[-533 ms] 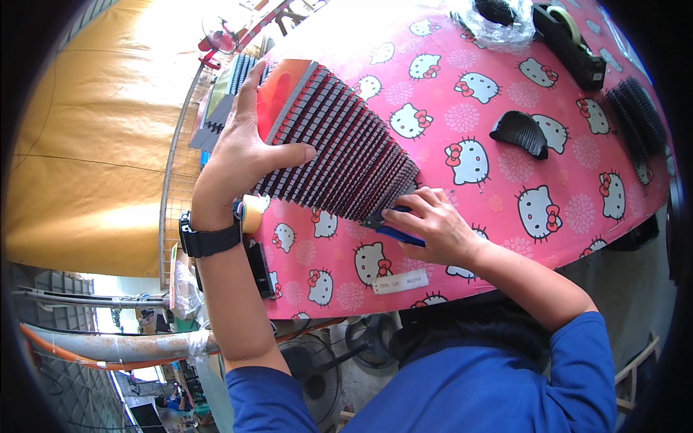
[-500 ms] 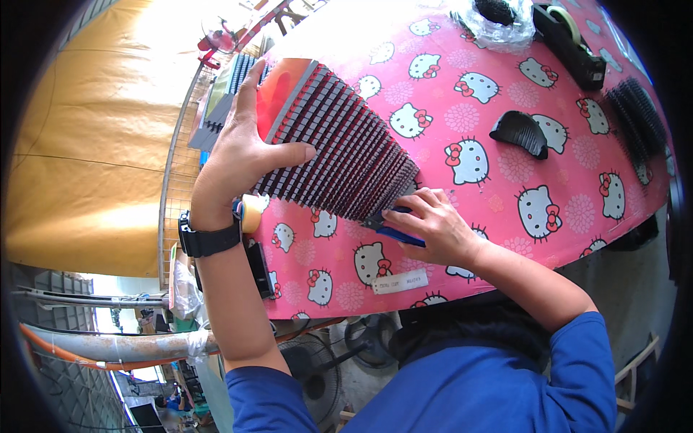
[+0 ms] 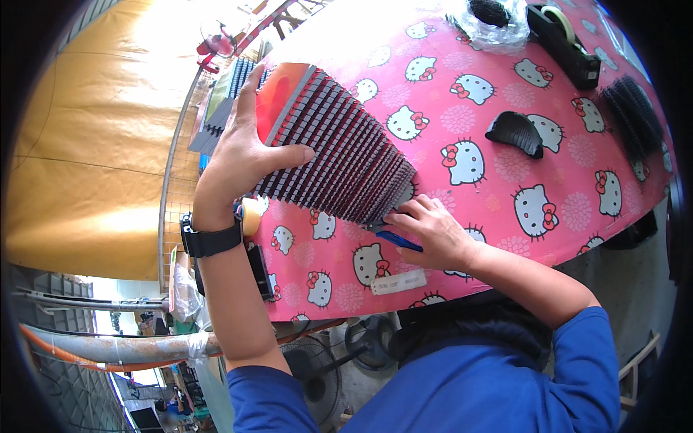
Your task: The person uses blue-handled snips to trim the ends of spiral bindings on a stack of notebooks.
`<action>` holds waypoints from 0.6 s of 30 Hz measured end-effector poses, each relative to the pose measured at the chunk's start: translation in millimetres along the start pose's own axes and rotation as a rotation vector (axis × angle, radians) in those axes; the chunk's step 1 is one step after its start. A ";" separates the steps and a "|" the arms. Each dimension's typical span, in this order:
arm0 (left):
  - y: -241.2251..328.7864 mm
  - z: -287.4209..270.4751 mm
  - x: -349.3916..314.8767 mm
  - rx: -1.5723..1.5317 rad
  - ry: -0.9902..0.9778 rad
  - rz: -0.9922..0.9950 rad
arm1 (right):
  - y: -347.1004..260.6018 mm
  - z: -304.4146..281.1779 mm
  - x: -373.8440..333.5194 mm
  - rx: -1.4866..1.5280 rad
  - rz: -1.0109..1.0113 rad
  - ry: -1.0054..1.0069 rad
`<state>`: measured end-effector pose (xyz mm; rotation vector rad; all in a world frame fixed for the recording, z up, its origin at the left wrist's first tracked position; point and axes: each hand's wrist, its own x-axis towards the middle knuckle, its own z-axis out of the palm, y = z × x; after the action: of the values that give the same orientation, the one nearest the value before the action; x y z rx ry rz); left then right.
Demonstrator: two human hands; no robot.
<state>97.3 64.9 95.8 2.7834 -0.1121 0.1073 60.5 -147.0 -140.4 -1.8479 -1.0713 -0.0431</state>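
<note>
A wedge-shaped block (image 3: 339, 151) of stacked layers, its face a grid of small grey, black and red squares, stands tilted over the pink table cover. My left hand (image 3: 242, 162) clasps its upper left side, thumb across the gridded face and fingers behind the smooth orange-red side. At the block's lower right corner, my right hand (image 3: 434, 234) is closed around a blue-handled hand tool (image 3: 398, 240). The tool's dark head touches or nearly touches the corner; its tip is too small to make out. A black band (image 3: 211, 239) circles my left wrist.
On the table cover (image 3: 462, 209) lie a curved black piece (image 3: 516, 135), a white label strip (image 3: 398, 282) and black bristly strips (image 3: 632, 119). A tape dispenser (image 3: 567, 47) and clear plastic wrap (image 3: 498, 29) sit at the far right. More gridded layers (image 3: 224, 108) stand behind my left hand.
My right hand has shifted slightly, and the tool's blue handles look closer together. The block and my left hand are almost unmoved.
</note>
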 end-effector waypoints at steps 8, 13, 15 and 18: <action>2.6 2.1 -0.6 -0.005 0.001 0.000 | 11.7 -1.9 7.9 0.844 0.615 -0.339; -0.1 1.6 -0.2 -0.007 -0.001 -0.010 | 5.3 3.5 1.3 0.538 0.385 -0.171; 0.7 0.6 0.3 0.007 0.003 -0.008 | -3.9 -2.0 -3.9 -0.110 -0.016 0.081; -0.5 2.1 0.0 0.023 0.014 0.009 | -3.9 -0.9 -3.6 -0.173 -0.042 0.048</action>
<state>97.4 64.6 93.7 2.8045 -0.1201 0.1304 56.0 -149.4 -138.8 -1.9679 -1.1017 -0.2098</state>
